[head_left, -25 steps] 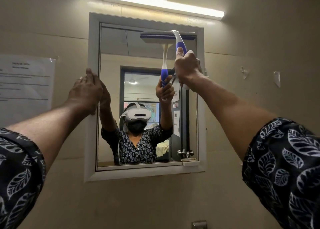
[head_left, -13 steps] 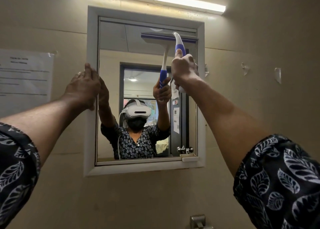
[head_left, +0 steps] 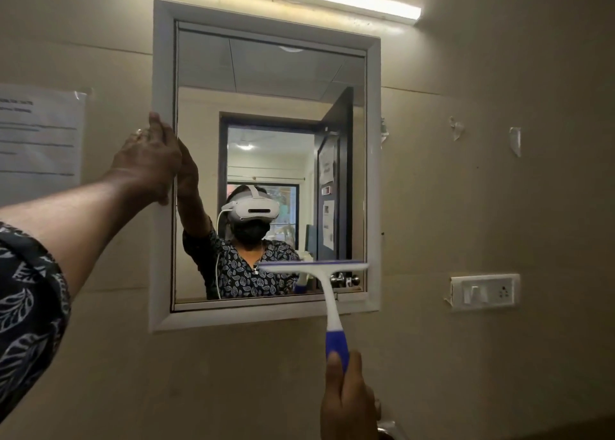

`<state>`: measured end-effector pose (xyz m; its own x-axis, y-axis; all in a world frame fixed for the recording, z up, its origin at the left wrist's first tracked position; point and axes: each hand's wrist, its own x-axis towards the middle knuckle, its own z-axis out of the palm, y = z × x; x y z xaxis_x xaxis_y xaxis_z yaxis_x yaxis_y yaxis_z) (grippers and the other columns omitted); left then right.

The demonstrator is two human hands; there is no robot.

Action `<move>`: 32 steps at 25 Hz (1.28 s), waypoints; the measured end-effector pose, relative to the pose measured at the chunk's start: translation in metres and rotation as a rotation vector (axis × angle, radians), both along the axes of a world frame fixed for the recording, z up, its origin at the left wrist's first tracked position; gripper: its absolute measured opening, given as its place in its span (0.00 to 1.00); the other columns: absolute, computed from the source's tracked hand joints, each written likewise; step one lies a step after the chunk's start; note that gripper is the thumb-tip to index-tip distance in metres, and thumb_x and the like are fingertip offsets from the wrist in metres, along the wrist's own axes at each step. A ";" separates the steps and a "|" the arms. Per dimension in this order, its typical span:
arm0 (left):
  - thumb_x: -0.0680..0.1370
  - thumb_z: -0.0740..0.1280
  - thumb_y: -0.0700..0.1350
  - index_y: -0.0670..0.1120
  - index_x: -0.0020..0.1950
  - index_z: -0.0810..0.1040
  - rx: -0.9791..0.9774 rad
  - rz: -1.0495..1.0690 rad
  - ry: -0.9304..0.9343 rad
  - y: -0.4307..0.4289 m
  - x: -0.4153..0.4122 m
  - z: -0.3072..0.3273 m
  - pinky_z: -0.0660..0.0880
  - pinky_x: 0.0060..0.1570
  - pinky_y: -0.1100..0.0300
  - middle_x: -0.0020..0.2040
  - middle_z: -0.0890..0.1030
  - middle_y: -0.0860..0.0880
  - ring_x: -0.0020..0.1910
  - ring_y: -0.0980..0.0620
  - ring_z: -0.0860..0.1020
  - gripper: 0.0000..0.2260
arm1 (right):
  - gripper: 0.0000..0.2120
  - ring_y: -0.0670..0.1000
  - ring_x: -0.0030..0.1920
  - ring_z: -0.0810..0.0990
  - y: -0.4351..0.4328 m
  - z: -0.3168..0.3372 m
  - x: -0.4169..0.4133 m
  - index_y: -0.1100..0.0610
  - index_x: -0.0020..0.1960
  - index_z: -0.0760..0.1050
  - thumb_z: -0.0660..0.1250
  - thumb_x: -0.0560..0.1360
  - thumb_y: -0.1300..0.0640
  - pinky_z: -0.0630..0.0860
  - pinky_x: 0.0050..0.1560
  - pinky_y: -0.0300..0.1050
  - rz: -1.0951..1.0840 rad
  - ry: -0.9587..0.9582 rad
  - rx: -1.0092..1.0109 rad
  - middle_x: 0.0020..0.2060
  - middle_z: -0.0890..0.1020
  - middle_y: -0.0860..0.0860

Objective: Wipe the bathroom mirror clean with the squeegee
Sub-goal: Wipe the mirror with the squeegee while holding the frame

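A person faces a wall-mounted bathroom mirror [head_left: 266, 73] in a white frame [head_left: 163, 56], seen from a head camera.

The right grip [head_left: 347, 396] is closed around the low end of the squeegee's blue handle, thumb lying up along it. The squeegee [head_left: 327, 303] is upright, its blade lying level across the lower right of the glass, near the bottom edge, with its right tip at the frame's inner side. Its white neck crosses the lower frame.

The left grip [head_left: 146, 160] rests on the frame's left side, fingertips reaching over the inner edge. From this angle it is unclear whether they curl round that edge or lie flat.

Likely risks from here:
- The blade may strike the bottom lip of the frame and skip, leaving a wet line along the base.
- Held so far from the blade, the handle gives weak pressure, so one end could lift and streak.
- Fingertips near the glass on the left could smudge it, and the strip beneath them may go unwiped.
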<state>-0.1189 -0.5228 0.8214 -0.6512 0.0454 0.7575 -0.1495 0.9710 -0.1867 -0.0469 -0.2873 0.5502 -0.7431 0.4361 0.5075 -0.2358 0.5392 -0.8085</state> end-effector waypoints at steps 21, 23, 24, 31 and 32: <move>0.64 0.78 0.38 0.34 0.76 0.44 0.036 -0.015 -0.003 0.002 0.002 -0.001 0.57 0.73 0.48 0.76 0.45 0.32 0.75 0.35 0.54 0.53 | 0.20 0.50 0.37 0.76 -0.041 0.273 -0.008 0.60 0.56 0.68 0.50 0.81 0.44 0.72 0.36 0.44 0.263 0.363 0.089 0.40 0.77 0.53; 0.64 0.78 0.38 0.34 0.76 0.43 0.041 -0.020 0.002 0.003 0.001 -0.002 0.57 0.73 0.47 0.76 0.45 0.33 0.75 0.35 0.55 0.54 | 0.22 0.55 0.47 0.78 -0.057 0.307 -0.019 0.61 0.60 0.68 0.49 0.80 0.44 0.74 0.46 0.47 0.209 0.380 0.091 0.49 0.78 0.57; 0.64 0.78 0.38 0.34 0.76 0.43 0.042 -0.019 0.006 0.003 0.000 -0.002 0.57 0.73 0.47 0.76 0.45 0.33 0.75 0.35 0.55 0.54 | 0.22 0.56 0.47 0.77 -0.065 0.318 -0.023 0.61 0.60 0.68 0.49 0.80 0.44 0.74 0.45 0.47 0.205 0.396 0.087 0.51 0.78 0.58; 0.65 0.78 0.38 0.35 0.76 0.44 0.035 -0.015 0.023 0.001 -0.006 -0.002 0.60 0.72 0.47 0.76 0.47 0.33 0.74 0.35 0.56 0.52 | 0.20 0.49 0.31 0.69 -0.095 0.335 -0.033 0.61 0.60 0.63 0.47 0.81 0.45 0.60 0.27 0.40 0.200 0.279 0.168 0.33 0.67 0.52; 0.65 0.78 0.37 0.35 0.76 0.44 0.037 -0.023 0.039 0.001 -0.008 -0.002 0.60 0.71 0.47 0.76 0.48 0.34 0.74 0.35 0.57 0.52 | 0.20 0.49 0.31 0.69 -0.093 0.333 -0.032 0.61 0.60 0.62 0.46 0.81 0.45 0.60 0.27 0.40 0.180 0.257 0.193 0.33 0.67 0.52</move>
<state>-0.1267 -0.5223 0.8189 -0.6206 0.0312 0.7835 -0.1338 0.9803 -0.1450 -0.0793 -0.3806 0.8828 -0.6368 0.1883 0.7477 -0.5227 0.6075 -0.5981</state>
